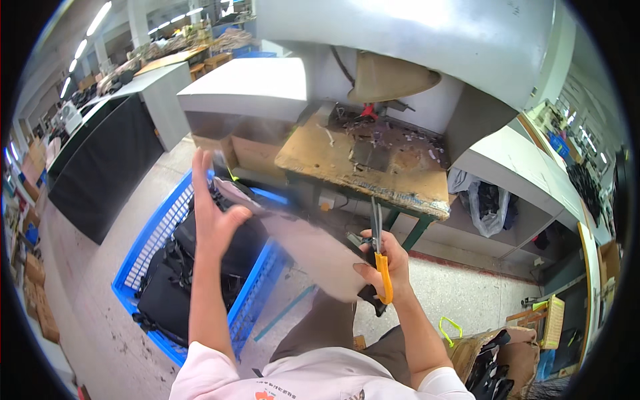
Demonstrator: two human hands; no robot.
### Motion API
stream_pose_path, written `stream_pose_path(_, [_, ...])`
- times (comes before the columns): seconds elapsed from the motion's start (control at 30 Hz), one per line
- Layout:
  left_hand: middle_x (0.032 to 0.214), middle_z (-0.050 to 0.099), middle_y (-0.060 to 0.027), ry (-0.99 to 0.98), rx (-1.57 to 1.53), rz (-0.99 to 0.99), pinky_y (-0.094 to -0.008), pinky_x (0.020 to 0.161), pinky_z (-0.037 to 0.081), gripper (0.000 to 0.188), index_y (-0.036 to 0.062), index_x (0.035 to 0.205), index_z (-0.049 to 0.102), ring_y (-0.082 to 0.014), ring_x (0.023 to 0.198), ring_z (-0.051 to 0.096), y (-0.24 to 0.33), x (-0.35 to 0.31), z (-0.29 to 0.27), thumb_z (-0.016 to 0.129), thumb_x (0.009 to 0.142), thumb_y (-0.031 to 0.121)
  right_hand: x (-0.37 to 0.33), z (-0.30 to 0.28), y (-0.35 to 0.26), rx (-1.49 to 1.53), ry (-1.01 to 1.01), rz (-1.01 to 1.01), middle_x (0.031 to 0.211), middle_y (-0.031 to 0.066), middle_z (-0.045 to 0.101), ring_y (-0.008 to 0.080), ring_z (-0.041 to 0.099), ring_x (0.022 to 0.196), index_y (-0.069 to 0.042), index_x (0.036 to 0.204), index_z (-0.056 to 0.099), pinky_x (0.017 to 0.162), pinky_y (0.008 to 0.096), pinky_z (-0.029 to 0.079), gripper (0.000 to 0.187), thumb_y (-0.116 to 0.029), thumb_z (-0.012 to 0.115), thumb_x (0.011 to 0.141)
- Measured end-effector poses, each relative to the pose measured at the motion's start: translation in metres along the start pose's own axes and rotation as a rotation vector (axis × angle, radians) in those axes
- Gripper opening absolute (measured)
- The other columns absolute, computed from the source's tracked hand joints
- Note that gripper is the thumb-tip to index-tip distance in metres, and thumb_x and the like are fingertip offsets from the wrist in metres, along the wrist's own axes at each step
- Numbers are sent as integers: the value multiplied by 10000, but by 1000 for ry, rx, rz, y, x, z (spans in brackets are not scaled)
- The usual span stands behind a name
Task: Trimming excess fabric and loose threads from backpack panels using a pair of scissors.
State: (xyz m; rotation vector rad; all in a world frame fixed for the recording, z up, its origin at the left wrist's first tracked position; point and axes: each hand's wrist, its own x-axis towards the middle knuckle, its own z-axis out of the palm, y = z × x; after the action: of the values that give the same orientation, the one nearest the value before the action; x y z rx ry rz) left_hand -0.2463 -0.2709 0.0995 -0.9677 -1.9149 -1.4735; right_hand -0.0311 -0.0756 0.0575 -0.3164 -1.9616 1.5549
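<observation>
My left hand (215, 227) is raised over the blue basket, its fingers stretched upward and thumb apart, slightly blurred. Close beside its thumb lies the far end of a pale, flat, floppy piece with dark edging (313, 250); whether they touch I cannot tell. My right hand (398, 261) is closed around scissors with orange handles (384, 277), their blades pointing up and away from me. The same hand pinches the right end of the pale piece, where black strap-like parts (371, 299) hang down.
A blue plastic basket (150, 248) holding black bags (167, 293) stands at left. Ahead is a worn wooden worktable (313, 150) under a metal hood (407, 30). A cardboard box (523, 347) with black pieces stands at lower right. White cabinets (243, 83) flank the table.
</observation>
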Motion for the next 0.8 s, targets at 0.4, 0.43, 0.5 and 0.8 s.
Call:
stream_pose_path(0.4, [784, 625, -52, -607, -466, -616, -245, 613, 478, 392, -51, 945, 607, -118, 643, 572, -96, 55, 82, 773, 611, 70, 41, -24, 36, 409, 133, 365, 815, -25, 539, 69, 489, 729, -35, 1032, 544, 704, 172, 383, 475, -28, 673, 575])
stream_pose_path(0.43, [784, 625, -52, -617, -475, -612, -245, 613, 478, 392, -51, 945, 607, -118, 643, 572, -93, 66, 88, 773, 611, 70, 43, -28, 39, 395, 163, 405, 820, -19, 543, 78, 495, 731, -33, 1028, 544, 721, 175, 387, 457, -30, 665, 588])
stream_pose_path(0.5, [755, 625, -57, -731, -308, -558, -252, 603, 471, 335, -45, 899, 625, -120, 641, 572, -88, 85, 95, 764, 616, 66, 51, -30, 34, 426, 183, 447, 826, 5, 544, 105, 517, 742, -32, 1014, 541, 716, 189, 400, 431, -14, 656, 599])
stream_pose_path(0.8, [679, 616, -75, -824, -65, -500, -278, 559, 446, 341, -56, 847, 649, -147, 583, 561, -95, 130, 147, 777, 598, 139, 76, -51, 60, 532, 242, 580, 876, 87, 573, 173, 563, 817, -4, 1009, 534, 771, 229, 420, 402, -45, 638, 623])
